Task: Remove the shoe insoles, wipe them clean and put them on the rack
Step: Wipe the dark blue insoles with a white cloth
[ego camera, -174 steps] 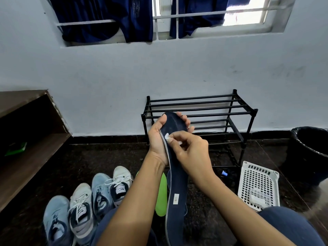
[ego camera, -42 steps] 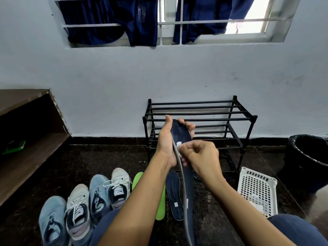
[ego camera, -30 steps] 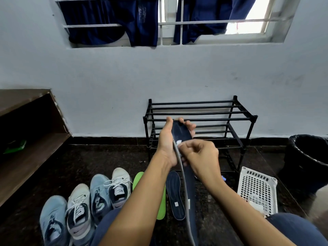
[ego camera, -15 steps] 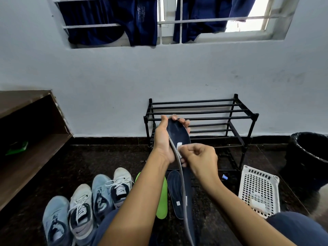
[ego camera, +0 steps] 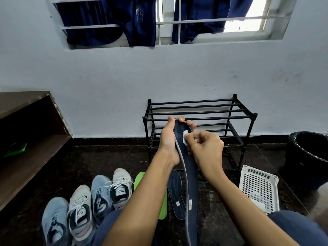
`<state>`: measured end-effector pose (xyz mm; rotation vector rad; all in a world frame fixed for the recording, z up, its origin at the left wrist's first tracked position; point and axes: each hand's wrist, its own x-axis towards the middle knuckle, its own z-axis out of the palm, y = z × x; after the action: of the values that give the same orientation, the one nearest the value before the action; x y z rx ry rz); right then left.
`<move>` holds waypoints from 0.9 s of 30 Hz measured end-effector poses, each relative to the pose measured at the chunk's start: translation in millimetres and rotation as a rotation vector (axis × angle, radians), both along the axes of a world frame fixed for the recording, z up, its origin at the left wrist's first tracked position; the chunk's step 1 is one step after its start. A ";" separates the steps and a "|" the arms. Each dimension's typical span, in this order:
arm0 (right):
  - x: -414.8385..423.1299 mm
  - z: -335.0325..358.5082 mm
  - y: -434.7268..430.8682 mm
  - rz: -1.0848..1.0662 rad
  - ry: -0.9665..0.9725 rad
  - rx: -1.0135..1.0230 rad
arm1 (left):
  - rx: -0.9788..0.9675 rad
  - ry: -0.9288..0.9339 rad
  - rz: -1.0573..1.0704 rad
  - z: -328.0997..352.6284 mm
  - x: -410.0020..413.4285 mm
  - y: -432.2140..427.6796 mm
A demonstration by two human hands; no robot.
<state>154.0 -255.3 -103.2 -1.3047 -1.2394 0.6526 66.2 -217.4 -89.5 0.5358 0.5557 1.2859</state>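
Wall (ego camera: pixel 124 73) fills the view beyond the fingers, with navy clothes (ego camera: pixel 110 20) hung on window bars high above them. Dark floor (ego camera: pixel 106 160) spreads below. A wooden shelf (ego camera: pixel 26 157) stands far to the left of the fingers, and a black bin (ego camera: pixel 308 157) far to the right. The black rack (ego camera: pixel 213 110) stands against the wall just behind the fingers, its bars bare. A white basket (ego camera: pixel 259 189) lies on the floor below and right of the fingers. Four shoes (ego camera: pixel 88 206) sit in a row down to their left.

A navy insole (ego camera: pixel 190 174) is held upright in front of the rack, toe end up and heel end running down toward the person's lap. Below the fingers a green insole (ego camera: pixel 163 208) and a second dark insole (ego camera: pixel 175 192) lie side by side on the floor.

The left hand (ego camera: pixel 167 141) grips the held insole's toe end, thumb on its left edge and fingers (ego camera: pixel 181 119) curled round the back to the right edge. The right hand (ego camera: pixel 205 148) has its fingers (ego camera: pixel 197 137) bunched on a small white wipe (ego camera: pixel 185 137), pressing it to the insole's face just under the left fingertips.
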 end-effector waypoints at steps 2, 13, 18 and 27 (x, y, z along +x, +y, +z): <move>0.6 -2.0 -0.5 0.065 0.039 -0.100 | 0.031 -0.047 0.065 -0.7 -5.4 3.6; -1.1 5.3 1.8 -0.070 0.044 0.034 | -0.046 0.163 -0.114 -10.7 8.6 -5.7; -9.3 -4.6 -13.5 0.153 0.068 -0.119 | -0.028 -0.016 0.023 -5.4 -5.2 3.9; -4.0 6.3 -6.1 -0.011 0.039 0.022 | -0.046 0.031 -0.078 -5.3 9.3 -5.6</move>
<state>150.0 -261.4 -96.9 -1.2741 -1.2041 0.6523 75.4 -223.0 -94.8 0.5353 0.5838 1.1901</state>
